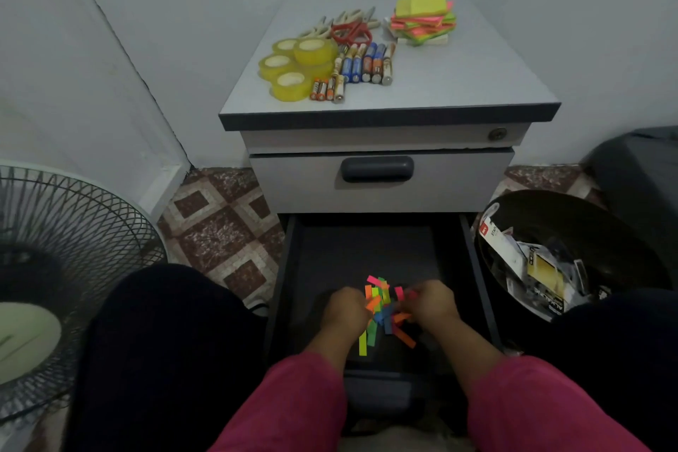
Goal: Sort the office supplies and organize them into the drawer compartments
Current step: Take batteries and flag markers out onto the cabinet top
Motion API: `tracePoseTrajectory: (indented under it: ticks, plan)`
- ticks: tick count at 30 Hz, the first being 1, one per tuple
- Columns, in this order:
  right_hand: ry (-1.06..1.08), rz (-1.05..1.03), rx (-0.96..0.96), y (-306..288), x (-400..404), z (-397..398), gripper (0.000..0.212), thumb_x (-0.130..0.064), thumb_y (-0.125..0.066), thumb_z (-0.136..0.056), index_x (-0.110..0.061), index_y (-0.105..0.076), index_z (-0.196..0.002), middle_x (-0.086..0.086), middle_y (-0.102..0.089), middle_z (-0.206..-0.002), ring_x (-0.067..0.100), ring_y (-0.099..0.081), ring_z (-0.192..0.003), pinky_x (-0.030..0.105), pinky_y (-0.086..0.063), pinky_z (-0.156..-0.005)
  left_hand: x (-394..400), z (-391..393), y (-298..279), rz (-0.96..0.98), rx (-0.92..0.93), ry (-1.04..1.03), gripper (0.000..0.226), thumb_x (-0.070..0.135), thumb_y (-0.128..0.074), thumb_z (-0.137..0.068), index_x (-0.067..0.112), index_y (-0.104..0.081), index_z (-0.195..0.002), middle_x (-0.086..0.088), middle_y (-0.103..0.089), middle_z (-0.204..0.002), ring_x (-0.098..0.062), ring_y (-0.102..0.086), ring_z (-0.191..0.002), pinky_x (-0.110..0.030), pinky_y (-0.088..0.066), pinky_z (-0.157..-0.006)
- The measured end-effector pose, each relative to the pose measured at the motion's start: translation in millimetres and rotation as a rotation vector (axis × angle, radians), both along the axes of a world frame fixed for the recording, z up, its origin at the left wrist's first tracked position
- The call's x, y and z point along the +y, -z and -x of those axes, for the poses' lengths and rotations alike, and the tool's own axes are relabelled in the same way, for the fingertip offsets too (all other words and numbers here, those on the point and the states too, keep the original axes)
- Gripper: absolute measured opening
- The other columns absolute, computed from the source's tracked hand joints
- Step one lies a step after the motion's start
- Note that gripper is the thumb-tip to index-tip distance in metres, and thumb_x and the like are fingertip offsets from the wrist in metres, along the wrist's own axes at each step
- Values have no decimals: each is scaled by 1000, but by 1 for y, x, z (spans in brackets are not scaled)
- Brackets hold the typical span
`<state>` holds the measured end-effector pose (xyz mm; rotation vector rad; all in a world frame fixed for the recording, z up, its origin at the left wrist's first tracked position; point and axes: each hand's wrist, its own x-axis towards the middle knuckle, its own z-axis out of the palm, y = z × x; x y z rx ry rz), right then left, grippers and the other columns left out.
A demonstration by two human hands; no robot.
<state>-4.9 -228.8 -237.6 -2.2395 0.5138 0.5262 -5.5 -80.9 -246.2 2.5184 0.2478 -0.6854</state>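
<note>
Down in the open bottom drawer point(381, 249), both hands are on a loose heap of coloured paper strips point(383, 312). The left hand point(346, 308) curls its fingers into the left edge of the heap and grips some strips; the right hand point(434, 303) does the same on the right edge, fingers bent around a few pink and orange ones. The heap sits near the drawer's front, on the dark floor of the drawer, and the far half of that floor shows only its dark lining. I cannot make out any dividers in there.

Above it, the middle drawer point(381, 178) is closed. On the cabinet top point(477, 77), at far left, sit four rolls of yellow tape point(293, 64); just right of them lies a row of batteries point(361, 66). Behind those, red-handled scissors point(350, 31) lie over a cluster of pale clips point(330, 26). At far right is a stack of neon sticky notes point(422, 18).

To the right of the cabinet, a black bin point(587, 224) holds torn packaging and card. A floor fan point(55, 268) stands on the left.
</note>
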Motion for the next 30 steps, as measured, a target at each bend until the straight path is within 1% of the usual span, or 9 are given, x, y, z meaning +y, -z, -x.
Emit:
tracePoseTrajectory:
  ticks: [3, 6, 10, 14, 16, 19, 23, 27, 30]
  plan:
    - [-37, 53, 26, -3, 1, 2, 9, -16, -63, -91, -10, -70, -88, 8, -66, -92, 18, -61, -80, 26, -47, -67, 3, 2, -1, -41, -25, -6, 18, 15, -54, -92, 6, -68, -101, -13, -68, -107, -25, -64, -99, -30, -49, -76]
    - [-127, 102, 40, -1, 7, 6, 17, -20, -55, -95, -9, -68, -93, 7, -62, -89, 21, -64, -89, 23, -43, -65, 1, 6, 4, -103, -64, 50, 30, 24, -57, -93, 6, -59, -116, -13, -57, -124, -26, -59, -109, -33, -47, -86]
    - [-241, 186, 53, 1, 14, 11, 19, -15, -61, -88, -8, -67, -105, 11, -65, -106, 23, -63, -102, 27, -47, -76, -9, 8, 11, -166, -104, 78, 56, 42, -61, -90, 4, -48, -129, -15, -43, -134, -27, -52, -118, -32, -43, -95]
    - [-306, 221, 14, 8, 20, 11, 31, -21, -68, -83, -15, -62, -112, 8, -58, -117, 21, -60, -103, 25, -44, -78, -16, 3, 19, -232, -131, 62, 44, 27, -58, -93, 6, -45, -130, -14, -43, -135, -27, -49, -120, -33, -43, -96]
    - [-302, 212, -31, 11, 21, 10, 29, -24, -67, -84, -14, -63, -110, 9, -59, -115, 22, -61, -101, 25, -45, -79, -18, 1, 21, -224, -136, 11, 38, 22, -56, -94, 7, -46, -128, -14, -47, -133, -26, -50, -119, -34, -44, -95]
    - [-297, 207, -34, 13, 19, 8, 22, -26, -63, -88, -12, -66, -105, 10, -62, -110, 23, -62, -100, 25, -46, -79, -21, -3, 23, -144, -94, -150, 32, 17, -56, -94, 10, -48, -123, -11, -56, -126, -25, -57, -113, -34, -49, -88]
    - [-244, 162, 20, 14, 16, 7, 8, -15, -63, -83, -14, -70, -87, 8, -69, -94, 18, -64, -85, 25, -49, -72, -19, -5, 24, 70, -48, -385, 42, 13, -65, -87, 7, -44, -123, -10, -62, -120, -26, -61, -110, -35, -51, -87]
    - [-193, 127, 39, 14, 13, 3, 18, -21, -64, -86, -8, -72, -96, 11, -70, -97, 18, -66, -87, 27, -51, -72, -17, -5, 20, 85, 30, -385, 20, 9, -63, -88, 6, -64, -107, -12, -66, -113, -26, -64, -103, -33, -52, -80]
    - [-126, 74, 41, 11, 11, 1, 15, -20, -61, -91, -9, -71, -92, 9, -69, -94, 15, -62, -78, 22, -48, -61, -14, -4, 14, 127, 39, -358, 16, 12, -64, -88, 5, -69, -102, -13, -68, -109, -26, -65, -102, -32, -50, -77]
